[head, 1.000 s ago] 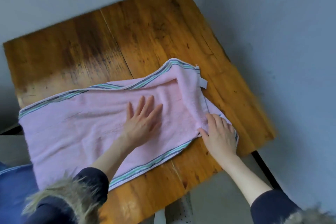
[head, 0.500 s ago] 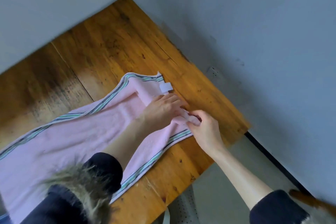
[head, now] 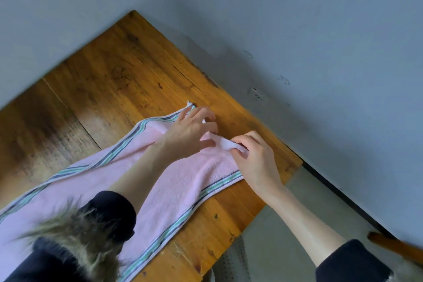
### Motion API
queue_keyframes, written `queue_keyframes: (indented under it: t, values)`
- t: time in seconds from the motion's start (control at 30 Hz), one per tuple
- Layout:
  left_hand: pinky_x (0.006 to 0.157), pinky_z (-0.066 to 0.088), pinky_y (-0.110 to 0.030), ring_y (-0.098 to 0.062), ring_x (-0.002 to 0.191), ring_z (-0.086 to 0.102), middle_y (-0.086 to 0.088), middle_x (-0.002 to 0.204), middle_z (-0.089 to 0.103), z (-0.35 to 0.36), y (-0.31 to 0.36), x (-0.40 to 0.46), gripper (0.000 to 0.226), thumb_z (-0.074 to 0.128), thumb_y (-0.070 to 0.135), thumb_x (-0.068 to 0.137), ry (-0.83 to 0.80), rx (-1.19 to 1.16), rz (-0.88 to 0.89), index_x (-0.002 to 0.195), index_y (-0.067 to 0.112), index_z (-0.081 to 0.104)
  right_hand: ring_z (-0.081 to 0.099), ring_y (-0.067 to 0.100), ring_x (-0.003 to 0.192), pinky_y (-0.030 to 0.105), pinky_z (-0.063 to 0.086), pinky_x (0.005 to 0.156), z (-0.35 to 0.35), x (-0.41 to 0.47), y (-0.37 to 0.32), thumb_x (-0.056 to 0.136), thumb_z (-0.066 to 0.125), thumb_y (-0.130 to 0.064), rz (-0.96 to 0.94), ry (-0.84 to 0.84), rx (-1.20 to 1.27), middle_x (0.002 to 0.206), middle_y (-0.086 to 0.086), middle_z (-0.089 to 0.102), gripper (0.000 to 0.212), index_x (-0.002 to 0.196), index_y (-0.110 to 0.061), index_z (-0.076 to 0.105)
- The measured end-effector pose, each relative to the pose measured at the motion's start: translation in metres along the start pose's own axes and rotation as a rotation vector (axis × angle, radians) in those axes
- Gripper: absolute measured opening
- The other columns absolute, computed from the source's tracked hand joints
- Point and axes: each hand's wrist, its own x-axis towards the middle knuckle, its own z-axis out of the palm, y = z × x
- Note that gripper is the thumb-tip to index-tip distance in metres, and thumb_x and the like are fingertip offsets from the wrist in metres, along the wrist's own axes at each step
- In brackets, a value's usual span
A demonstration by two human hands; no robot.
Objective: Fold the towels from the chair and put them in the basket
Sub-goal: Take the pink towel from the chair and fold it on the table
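On the wooden worktop (head: 128, 71) a pink towel (head: 183, 181) with striped borders lies spread lengthwise, its far end near the worktop's right corner. At that end the left hand (head: 190, 133) rests on the cloth, fingers loosely curved and reaching over the far edge; whether they pinch it I cannot tell. Just beside it, the right hand (head: 254, 158) pinches a raised fold of the towel between thumb and curled fingers.

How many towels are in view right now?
1. A pink towel lies spread on the wooden table, its far end held by the left hand and right hand. Others may be outside the frame.
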Motion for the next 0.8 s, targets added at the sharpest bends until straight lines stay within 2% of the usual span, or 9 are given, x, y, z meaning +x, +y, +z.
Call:
queue_keyframes:
  t: [0.17,0.23,0.3,0.4,0.47,0.53,0.6,0.67,0.8]
  values:
    - [0.113,0.016,-0.05,-0.022,0.135,0.033,-0.004,0.128,0.054,-0.018,-0.015,0.002,0.025,0.065,0.036,0.083,0.121,0.087,-0.041,0.096,0.014,0.067,0.054,0.007,0.069,0.01,0.042,0.056,-0.003,-0.003,0.018,0.086,0.064,-0.019,0.108,0.013,-0.071,0.087,-0.005,0.055,0.018,0.1,-0.007,0.066]
    - [0.114,0.012,-0.049,-0.02,0.137,0.03,-0.002,0.131,0.053,-0.024,-0.023,0.003,0.026,0.064,0.037,0.084,0.099,0.153,-0.072,0.098,0.015,0.068,0.054,0.009,0.073,0.012,0.043,0.06,-0.007,0.002,0.027,0.09,0.059,-0.02,0.173,-0.022,-0.103,0.089,-0.004,0.053,0.021,0.105,-0.006,0.064]
    - [0.114,0.007,-0.048,-0.017,0.138,0.027,0.002,0.134,0.051,-0.028,-0.03,0.004,0.029,0.061,0.04,0.085,0.047,0.196,-0.134,0.103,0.017,0.066,0.055,0.011,0.078,0.021,0.049,0.064,-0.013,0.007,0.037,0.093,0.054,-0.021,0.242,-0.053,-0.138,0.09,-0.004,0.051,0.022,0.106,-0.007,0.063]
    - [0.115,0.004,-0.048,-0.015,0.135,0.03,0.002,0.131,0.053,-0.029,-0.039,0.005,0.029,0.062,0.037,0.085,-0.027,0.19,-0.225,0.109,0.019,0.063,0.053,0.011,0.075,0.023,0.047,0.062,-0.022,0.013,0.044,0.096,0.047,-0.025,0.307,-0.045,-0.176,0.089,-0.002,0.053,0.016,0.095,-0.013,0.057]
    - [0.114,0.011,-0.045,-0.016,0.133,0.033,0.002,0.129,0.055,-0.027,-0.044,0.005,0.03,0.062,0.033,0.087,-0.03,0.216,-0.271,0.113,0.019,0.062,0.055,0.011,0.068,0.019,0.04,0.051,-0.027,0.019,0.044,0.097,0.044,-0.03,0.303,-0.038,-0.199,0.079,-0.002,0.055,0.018,0.087,-0.016,0.048]
    - [0.105,0.023,-0.039,-0.018,0.124,0.039,0.003,0.122,0.06,-0.026,-0.046,0.004,0.028,0.06,0.034,0.088,0.053,0.218,-0.33,0.112,0.019,0.063,0.053,0.01,0.057,0.018,0.031,0.044,-0.031,0.028,0.041,0.097,0.042,-0.034,0.268,-0.03,-0.249,0.065,-0.005,0.051,0.023,0.084,-0.015,0.045]
    - [0.092,0.03,-0.035,-0.019,0.112,0.045,0.003,0.108,0.064,-0.028,-0.045,0.003,0.025,0.058,0.037,0.088,0.151,0.211,-0.387,0.103,0.018,0.065,0.045,0.006,0.049,0.017,0.023,0.041,-0.037,0.039,0.035,0.098,0.041,-0.035,0.226,0.004,-0.316,0.059,-0.007,0.046,0.026,0.083,-0.013,0.044]
    - [0.083,0.032,-0.033,-0.021,0.104,0.047,0.001,0.099,0.064,-0.033,-0.047,0.002,0.023,0.057,0.036,0.089,0.2,0.199,-0.419,0.097,0.016,0.066,0.041,0.008,0.047,0.02,0.02,0.041,-0.044,0.051,0.031,0.098,0.042,-0.035,0.202,0.041,-0.353,0.06,-0.003,0.048,0.03,0.084,-0.009,0.047]
    - [0.08,0.038,-0.037,-0.03,0.099,0.048,-0.012,0.104,0.058,-0.05,-0.051,0.01,0.02,0.053,0.005,0.09,0.302,0.172,-0.398,0.106,0.006,0.065,0.042,0.022,0.054,0.026,0.021,0.045,-0.067,0.078,0.023,0.096,0.048,-0.036,0.191,0.144,-0.338,0.062,0.003,0.048,0.034,0.078,-0.007,0.048]
